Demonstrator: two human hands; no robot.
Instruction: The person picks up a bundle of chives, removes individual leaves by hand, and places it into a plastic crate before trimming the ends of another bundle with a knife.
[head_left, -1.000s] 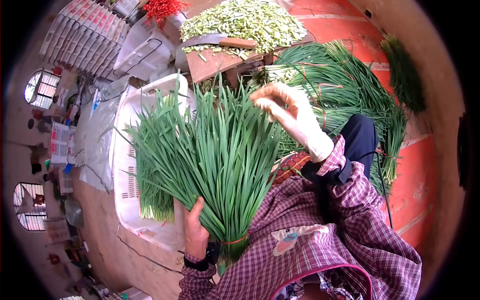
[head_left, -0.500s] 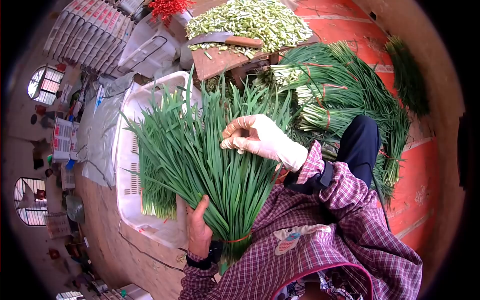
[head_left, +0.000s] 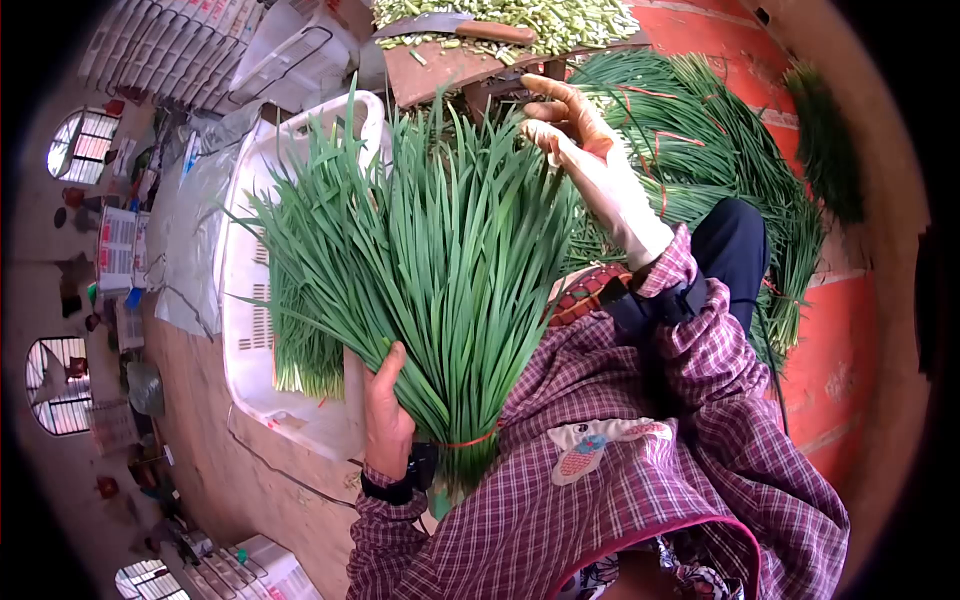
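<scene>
A large fanned bundle of green leafy stalks (head_left: 440, 270) stands over my lap, with a red band round its lower end. Wrapped round the bundle's left side above the band is my bare left hand (head_left: 388, 415). My right hand (head_left: 590, 160), in a pale glove, is raised at the bundle's upper right. Its fingers are apart and bent, holding nothing. The far side of the bundle hides most of the left fingers.
A white crate (head_left: 240, 370) with more green bundles stands at the left. Ahead is a wooden board (head_left: 425, 75) bearing chopped stalks and a knife (head_left: 490, 32). Banded bundles (head_left: 740, 170) lie on the red floor (head_left: 840, 350) at the right.
My right hand has left the leaves, moved up and to the right, and its fingers have spread. The left hand still holds the bundle, which is now more upright. The view has shifted slightly.
</scene>
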